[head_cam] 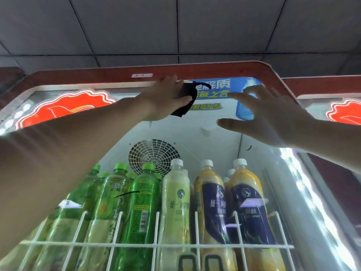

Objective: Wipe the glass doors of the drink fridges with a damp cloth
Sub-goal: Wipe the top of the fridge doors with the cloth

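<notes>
Glass filled most of your view: the fridge door (195,141) rose before you, its red frame (214,68) at twelve o'clock and green bottles (140,194) and yellow bottles (244,192) ranked behind it at six. Your left hand (166,98), at eleven o'clock by the top edge, gripped the black cloth (186,103) under its thumb, probably to start wiping high so drips ran downward. Your right hand (269,118), at one o'clock, was spread wide and held nothing, perhaps to steady the door.
</notes>
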{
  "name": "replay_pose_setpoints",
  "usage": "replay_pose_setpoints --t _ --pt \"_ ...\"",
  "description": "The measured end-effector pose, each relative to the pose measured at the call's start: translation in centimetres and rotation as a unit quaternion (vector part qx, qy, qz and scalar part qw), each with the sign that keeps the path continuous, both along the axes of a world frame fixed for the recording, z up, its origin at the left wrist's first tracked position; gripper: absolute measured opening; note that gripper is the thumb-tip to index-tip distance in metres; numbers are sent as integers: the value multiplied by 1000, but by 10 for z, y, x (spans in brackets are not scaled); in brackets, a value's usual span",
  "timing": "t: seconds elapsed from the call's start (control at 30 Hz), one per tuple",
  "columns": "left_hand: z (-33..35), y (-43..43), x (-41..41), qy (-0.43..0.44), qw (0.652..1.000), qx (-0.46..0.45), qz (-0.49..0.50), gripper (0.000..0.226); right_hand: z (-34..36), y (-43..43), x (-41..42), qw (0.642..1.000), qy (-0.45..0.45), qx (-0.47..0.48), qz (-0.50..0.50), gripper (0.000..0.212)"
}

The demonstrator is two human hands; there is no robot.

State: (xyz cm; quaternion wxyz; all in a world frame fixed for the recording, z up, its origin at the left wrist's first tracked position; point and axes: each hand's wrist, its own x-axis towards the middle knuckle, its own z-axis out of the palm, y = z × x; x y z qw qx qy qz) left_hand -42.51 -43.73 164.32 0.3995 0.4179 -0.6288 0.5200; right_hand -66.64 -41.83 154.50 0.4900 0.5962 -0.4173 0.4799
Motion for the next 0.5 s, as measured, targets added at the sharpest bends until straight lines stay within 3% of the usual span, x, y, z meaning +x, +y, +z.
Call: replay_pose_setpoints --t 0.13,0.3,0.5 --pt "2 10 3 23 998 28 -54 78 2 -6 -6 1000 5 2 -5 104" --pt "28 6 -13 52 998 -23 -10 75 6 -9 -6 1000 11 -4 -17 92" --pt "85 -5 -38 192 980 -53 -1 84 7 -17 -11 998 27 -38 -30 96"
